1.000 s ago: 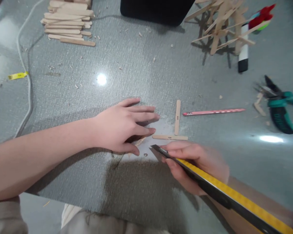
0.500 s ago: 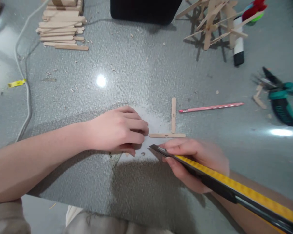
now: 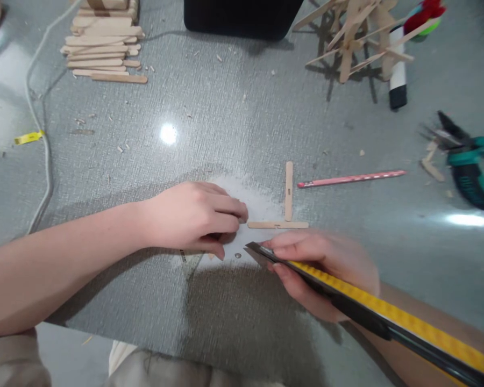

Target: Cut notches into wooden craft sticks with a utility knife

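Observation:
My right hand [image 3: 322, 269] is closed round a yellow and black utility knife [image 3: 347, 287], its blade pointing left just above the table. My left hand [image 3: 197, 217] rests on the table with fingers curled down; whatever lies beneath them is hidden. Beside its fingertips lies a horizontal wooden stick [image 3: 262, 225] with a small notch. An upright-lying stick [image 3: 289, 199] with a small slot meets it from above, forming an L-like corner. A small round metal bit [image 3: 237, 256] sits between my hands on the dusty, whitened surface.
A pink pencil [image 3: 350, 179] lies right of the sticks, with teal pliers [image 3: 468, 161] beyond. Along the back are a stick pile [image 3: 105, 54], a black box [image 3: 242, 19], a stick structure [image 3: 349, 43] and a white tube [image 3: 397, 70]. A cable [image 3: 46, 156] runs down the left.
My left hand's fingers have shifted slightly, while its grip stays curled. The knife in my right hand has barely moved. The whole view has shifted a little.

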Motion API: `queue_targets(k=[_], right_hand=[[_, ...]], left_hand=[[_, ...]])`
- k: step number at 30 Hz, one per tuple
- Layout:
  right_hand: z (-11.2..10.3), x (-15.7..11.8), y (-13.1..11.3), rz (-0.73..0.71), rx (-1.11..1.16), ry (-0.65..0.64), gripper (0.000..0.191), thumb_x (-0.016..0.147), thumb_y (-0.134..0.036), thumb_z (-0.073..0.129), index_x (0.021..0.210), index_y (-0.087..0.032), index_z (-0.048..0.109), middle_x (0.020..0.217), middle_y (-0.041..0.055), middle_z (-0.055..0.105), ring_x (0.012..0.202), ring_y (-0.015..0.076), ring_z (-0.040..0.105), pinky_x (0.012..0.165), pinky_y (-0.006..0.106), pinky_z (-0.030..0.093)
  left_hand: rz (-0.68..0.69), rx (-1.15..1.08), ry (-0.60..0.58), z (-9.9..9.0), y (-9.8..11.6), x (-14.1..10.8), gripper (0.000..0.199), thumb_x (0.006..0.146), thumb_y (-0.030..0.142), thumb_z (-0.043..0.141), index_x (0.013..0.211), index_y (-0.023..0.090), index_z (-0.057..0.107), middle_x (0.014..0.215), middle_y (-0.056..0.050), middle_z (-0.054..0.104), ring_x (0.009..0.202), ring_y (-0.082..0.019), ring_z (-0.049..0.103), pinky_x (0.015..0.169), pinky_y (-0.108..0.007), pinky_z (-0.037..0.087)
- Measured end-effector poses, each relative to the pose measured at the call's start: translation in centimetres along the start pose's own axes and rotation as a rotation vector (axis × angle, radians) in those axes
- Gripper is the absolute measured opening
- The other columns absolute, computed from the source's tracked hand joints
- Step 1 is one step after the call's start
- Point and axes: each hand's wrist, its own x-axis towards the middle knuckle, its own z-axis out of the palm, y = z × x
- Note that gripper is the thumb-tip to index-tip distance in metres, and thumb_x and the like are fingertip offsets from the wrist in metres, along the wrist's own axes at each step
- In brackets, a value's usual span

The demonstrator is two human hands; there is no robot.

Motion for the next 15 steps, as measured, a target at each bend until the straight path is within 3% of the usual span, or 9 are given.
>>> queue_targets(k=[4,9,15], right_hand=[[0.4,0.5,0.1,-0.024,-0.016,-0.029,0.025,0.081,-0.007,0.062,0.100,-0.022,0.057,0.087,0.0064,0.076,0.075,0.0147,0.075,0.066,0.022,0.062],[0.9,1.0,0.3,0.005,0.001,-0.065,0.029,0.084,-0.009,0.062,0.106,-0.027,0.057,0.092,0.0031,0.076,0.080,0.0172,0.075,0.064,0.027,0.062],[1.0,1.4,0.3,0.045,-0.012,-0.100,0.032,0.085,-0.010,0.062,0.108,-0.031,0.056,0.085,-0.0015,0.075,0.073,0.0164,0.074,0.056,0.026,0.058]], left_hand=[[-0.042,0.002,-0.003,-0.1,0.0,0.0,0.030,0.088,0.043,0.070,0.100,0.016,0.071,0.126,-0.008,0.066,0.106,-0.021,0.066,0.099,-0.034,0.050],[-0.056,0.094,0.086,0.2,-0.2,0.1,0.044,0.083,0.057,0.070,0.105,0.019,0.073,0.122,-0.007,0.069,0.127,-0.026,0.058,0.111,-0.043,0.040],[-0.118,0.122,0.054,0.2,-0.1,0.1,0.049,0.077,0.061,0.074,0.109,0.023,0.074,0.133,-0.009,0.061,0.125,-0.029,0.058,0.112,-0.049,0.040]])
